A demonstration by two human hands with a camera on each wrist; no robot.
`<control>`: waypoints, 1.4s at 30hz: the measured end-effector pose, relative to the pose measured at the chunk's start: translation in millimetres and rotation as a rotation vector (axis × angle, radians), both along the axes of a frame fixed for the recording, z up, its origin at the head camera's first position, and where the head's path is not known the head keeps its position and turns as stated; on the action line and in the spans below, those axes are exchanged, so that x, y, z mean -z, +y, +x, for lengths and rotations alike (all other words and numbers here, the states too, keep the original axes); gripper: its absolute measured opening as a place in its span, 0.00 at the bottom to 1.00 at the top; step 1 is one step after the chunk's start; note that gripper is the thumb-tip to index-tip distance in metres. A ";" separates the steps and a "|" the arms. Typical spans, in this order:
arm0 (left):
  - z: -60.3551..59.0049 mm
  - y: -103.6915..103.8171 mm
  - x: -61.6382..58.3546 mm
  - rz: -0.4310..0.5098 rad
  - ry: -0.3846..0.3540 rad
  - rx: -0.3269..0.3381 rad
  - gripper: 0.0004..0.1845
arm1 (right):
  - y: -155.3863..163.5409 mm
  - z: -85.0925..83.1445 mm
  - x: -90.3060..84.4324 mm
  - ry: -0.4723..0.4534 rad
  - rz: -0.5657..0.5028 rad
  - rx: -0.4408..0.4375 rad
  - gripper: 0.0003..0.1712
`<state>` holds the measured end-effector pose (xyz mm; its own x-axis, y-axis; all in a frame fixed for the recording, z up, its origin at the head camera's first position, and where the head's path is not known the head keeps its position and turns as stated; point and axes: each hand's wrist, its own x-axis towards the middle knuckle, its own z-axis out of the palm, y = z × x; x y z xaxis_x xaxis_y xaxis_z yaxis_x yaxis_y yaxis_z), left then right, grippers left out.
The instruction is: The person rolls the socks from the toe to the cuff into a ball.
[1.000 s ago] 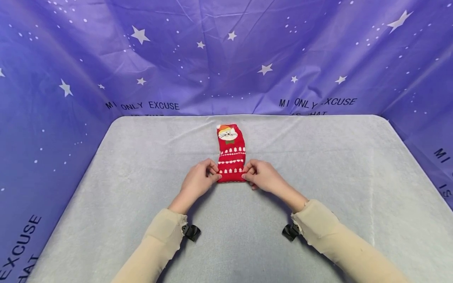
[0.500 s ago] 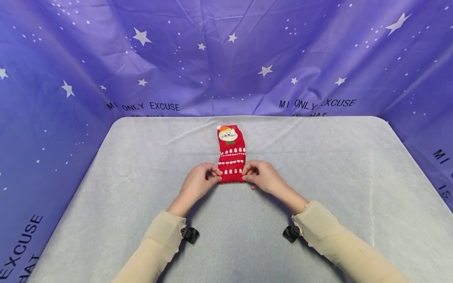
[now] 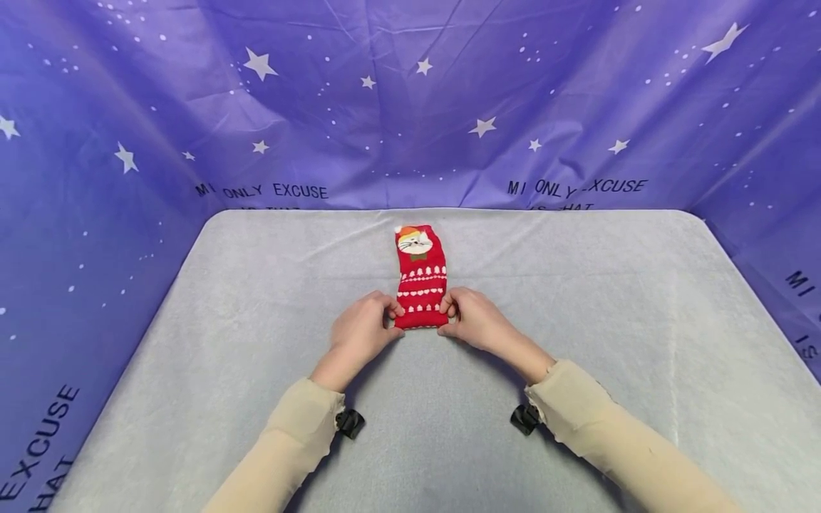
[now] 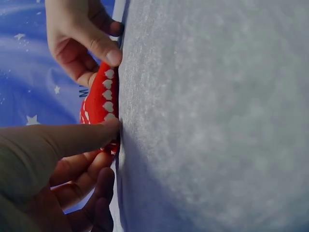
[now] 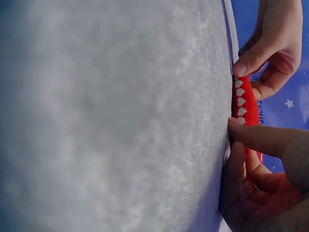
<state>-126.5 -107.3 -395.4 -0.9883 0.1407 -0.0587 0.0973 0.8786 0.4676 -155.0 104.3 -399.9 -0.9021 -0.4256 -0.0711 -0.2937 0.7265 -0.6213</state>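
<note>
A red sock (image 3: 421,283) lies lengthwise on the table, a cat face in an orange hat at its far end and rows of white trees and hearts across it. Its near end is folded into a thick edge. My left hand (image 3: 362,324) pinches the left corner of that edge, thumb at the front and fingers on top. At the right corner my right hand (image 3: 477,318) pinches the edge in the same way. In the left wrist view, a row of white hearts runs along the fold of the sock (image 4: 107,94) between both hands; the right wrist view shows this too.
A grey-blue cloth covers the table (image 3: 577,299). Behind it and at both sides hangs a purple curtain (image 3: 410,107) with white stars and lettering. A small black device is strapped at each sleeve cuff.
Both thumbs have slid from the top of the sock's near end down to its front edge, while the fingers rest on top. The sock has barely moved.
</note>
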 end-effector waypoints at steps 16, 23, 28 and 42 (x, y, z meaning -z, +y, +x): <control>5.7 3.6 -2.3 0.013 0.104 0.015 0.08 | 7.5 12.2 -6.7 0.247 -0.034 0.007 0.10; 11.6 0.4 -8.3 0.142 0.039 0.008 0.07 | 16.6 15.6 -9.4 0.209 -0.125 -0.022 0.07; 13.2 -1.6 -9.3 0.239 0.006 -0.001 0.05 | 21.7 16.2 -10.8 0.073 -0.180 -0.019 0.05; 2.9 1.0 0.0 0.234 -0.036 -0.061 0.04 | 20.8 7.0 -6.1 -0.118 -0.229 0.076 0.04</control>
